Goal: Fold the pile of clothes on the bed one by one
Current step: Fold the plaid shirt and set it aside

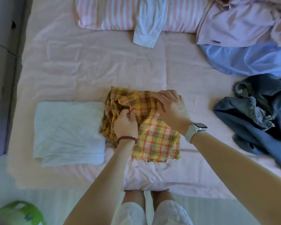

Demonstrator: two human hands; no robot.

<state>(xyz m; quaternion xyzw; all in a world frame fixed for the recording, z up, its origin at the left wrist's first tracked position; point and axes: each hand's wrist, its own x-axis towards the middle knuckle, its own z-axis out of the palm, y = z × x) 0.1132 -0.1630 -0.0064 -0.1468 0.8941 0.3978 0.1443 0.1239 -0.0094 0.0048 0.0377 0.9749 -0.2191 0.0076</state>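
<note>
**Desk:** What's at the centre of this one?

**Photographer:** A yellow plaid garment (152, 127), half folded, lying mid-bed near the front edge of the bed (88, 70). The left hand (125, 124), beaded bracelet at the wrist, pinches a bunched fold near the garment's middle. The right hand (170, 106), with a watch on its wrist, lies on the upper right part, fingers extended and pressing the cloth flat.

**Desk:** And around it?

**Photographer:** A folded white towel (68, 132) sits just beside the plaid, to its left. Well apart on the right, still unfolded: a denim piece (258, 114), a blue shirt (250, 60) and a lilac shirt (237, 25). A striped pillow (107, 13) lies at the head, a pale sleeve (146, 30) draped over it.

**Desk:** Any risk from here?

**Photographer:** In my judgement, the left side is crumpled; folding over it would trap the wrinkles and leave a lumpy, lopsided bundle. The frayed hem could also slip askew if the pressing hand lifts early.
</note>
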